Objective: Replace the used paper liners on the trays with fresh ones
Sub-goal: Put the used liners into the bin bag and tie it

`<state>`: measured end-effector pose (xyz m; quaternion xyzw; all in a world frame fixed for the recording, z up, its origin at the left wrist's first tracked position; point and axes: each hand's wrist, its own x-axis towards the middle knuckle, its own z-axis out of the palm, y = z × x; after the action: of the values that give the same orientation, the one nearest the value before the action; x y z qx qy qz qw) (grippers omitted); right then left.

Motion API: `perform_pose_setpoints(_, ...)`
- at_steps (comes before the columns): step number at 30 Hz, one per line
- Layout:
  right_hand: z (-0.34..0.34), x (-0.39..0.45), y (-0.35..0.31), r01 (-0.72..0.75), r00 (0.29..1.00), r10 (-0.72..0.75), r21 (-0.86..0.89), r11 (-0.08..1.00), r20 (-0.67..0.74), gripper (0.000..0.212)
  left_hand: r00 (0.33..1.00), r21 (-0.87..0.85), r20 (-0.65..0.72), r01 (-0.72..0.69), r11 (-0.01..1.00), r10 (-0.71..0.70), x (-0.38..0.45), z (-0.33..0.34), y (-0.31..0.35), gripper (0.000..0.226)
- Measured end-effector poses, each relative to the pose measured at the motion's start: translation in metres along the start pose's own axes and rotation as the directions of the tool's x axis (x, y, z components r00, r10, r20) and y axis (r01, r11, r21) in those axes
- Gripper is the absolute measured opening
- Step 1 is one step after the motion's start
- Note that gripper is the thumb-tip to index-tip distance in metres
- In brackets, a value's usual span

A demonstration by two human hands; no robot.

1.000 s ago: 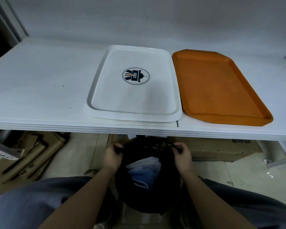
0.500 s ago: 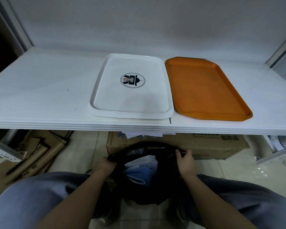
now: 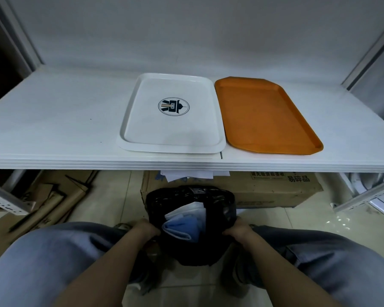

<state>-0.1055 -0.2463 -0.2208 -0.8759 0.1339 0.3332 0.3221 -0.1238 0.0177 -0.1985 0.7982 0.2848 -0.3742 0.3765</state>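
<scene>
Both hands, left hand [image 3: 145,229] and right hand [image 3: 236,231], have dropped from the black bag's [image 3: 217,209] rim to grip its sides; used liners [image 3: 182,224] sit inside, white tray [image 3: 129,129] and orange tray [image 3: 266,116] lie bare on the tabletop [image 3: 53,120], awaiting fresh ones.

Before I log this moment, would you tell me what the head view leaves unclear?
- Fingers of the left hand and right hand: hidden behind the black bag, so each grip is uncertain.
- How much crumpled paper the bag holds: its folds cover the rest.
- White sheets on the cardboard box: mostly hidden by the shelf edge.
</scene>
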Motion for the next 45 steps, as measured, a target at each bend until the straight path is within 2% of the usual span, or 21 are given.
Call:
perform_pose_setpoints(3, -0.01, 0.001, -0.003, 0.022, 0.998, -0.024, -0.052, 0.998, -0.055, 0.018, 0.99, -0.064, 0.13, 0.062, 0.996, -0.053, -0.007, -0.007, 0.0, 0.008)
perform_pose_setpoints(5, -0.016, 0.0, -0.004, 0.042, 0.982, -0.038, 0.019, 0.999, -0.186, 0.023, 0.974, -0.015, 0.21, 0.091, 0.996, -0.086, -0.008, -0.006, -0.003, 0.009)
perform_pose_setpoints(10, -0.022, -0.003, -0.012, 0.141, 0.894, -0.058, 0.155, 0.978, -0.445, 0.027, 0.851, 0.159, 0.485, 0.142, 0.977, -0.203, -0.014, 0.009, -0.005, 0.013)
perform_pose_setpoints(12, -0.022, -0.005, -0.015, 0.157, 0.861, -0.054, 0.162, 0.974, -0.506, 0.026, 0.824, 0.203, 0.52, 0.134, 0.97, -0.223, -0.015, 0.01, -0.003, 0.019)
perform_pose_setpoints(13, -0.022, -0.006, -0.016, 0.156, 0.851, -0.055, 0.15, 0.976, -0.523, 0.026, 0.839, 0.189, 0.499, 0.139, 0.972, -0.217, -0.016, 0.007, 0.0, 0.028)
perform_pose_setpoints(15, -0.023, -0.009, -0.018, 0.142, 0.842, -0.051, 0.13, 0.981, -0.537, 0.039, 0.911, 0.035, 0.38, 0.161, 0.986, -0.162, -0.019, 0.0, 0.005, 0.054)
perform_pose_setpoints(18, -0.024, -0.015, -0.021, 0.083, 0.845, 0.003, 0.136, 0.987, -0.535, 0.048, 0.99, -0.116, 0.138, 0.051, 0.992, -0.035, -0.02, -0.007, 0.017, 0.07)
perform_pose_setpoints(21, -0.025, -0.009, -0.023, -0.049, 0.823, 0.063, 0.039, 0.998, -0.564, 0.052, 0.999, -0.074, -0.025, -0.05, 0.996, 0.049, -0.007, -0.003, 0.023, 0.088)
perform_pose_setpoints(23, -0.028, -0.004, -0.029, -0.041, 0.871, 0.053, 0.034, 0.999, -0.488, 0.056, 0.997, 0.03, -0.061, -0.052, 0.998, 0.054, 0.0, 0.005, 0.019, 0.098)
perform_pose_setpoints(24, -0.029, 0.0, -0.032, -0.021, 0.902, 0.032, 0.031, 0.999, -0.431, 0.061, 0.995, 0.092, -0.078, -0.048, 0.995, 0.055, 0.003, 0.01, 0.015, 0.093)
perform_pose_setpoints(26, -0.029, 0.01, -0.039, 0.002, 0.936, -0.018, -0.044, 0.999, -0.351, 0.066, 0.986, 0.203, -0.143, -0.052, 0.978, 0.082, 0.007, 0.017, 0.008, 0.065)
perform_pose_setpoints(28, -0.028, 0.018, -0.044, 0.001, 0.935, -0.061, -0.171, 0.985, -0.349, 0.062, 0.963, 0.274, -0.235, -0.067, 0.959, 0.135, 0.013, 0.015, 0.004, 0.038)
perform_pose_setpoints(30, -0.032, 0.024, -0.047, 0.001, 0.924, -0.073, -0.188, 0.982, -0.375, 0.053, 0.933, 0.304, -0.318, -0.066, 0.951, 0.166, 0.017, 0.005, 0.004, 0.029)
perform_pose_setpoints(34, -0.041, 0.021, -0.045, 0.075, 0.9, -0.098, -0.07, 0.995, -0.424, 0.029, 0.887, 0.222, -0.431, -0.076, 0.972, 0.168, 0.019, -0.013, 0.005, 0.026)
perform_pose_setpoints(37, -0.039, 0.016, -0.038, 0.221, 0.85, -0.176, 0.032, 0.975, -0.497, 0.011, 0.861, 0.147, -0.49, -0.074, 0.986, 0.138, 0.021, -0.014, 0.002, 0.025)
perform_pose_setpoints(41, -0.037, 0.014, -0.029, 0.345, 0.832, -0.168, 0.256, 0.903, -0.529, 0.027, 0.849, 0.051, -0.516, -0.095, 0.994, 0.108, 0.024, -0.011, -0.004, 0.029)
perform_pose_setpoints(45, -0.041, 0.011, -0.028, 0.398, 0.849, -0.144, 0.436, 0.807, -0.509, 0.045, 0.855, -0.01, -0.513, -0.097, 0.995, 0.078, 0.026, -0.013, -0.005, 0.035)
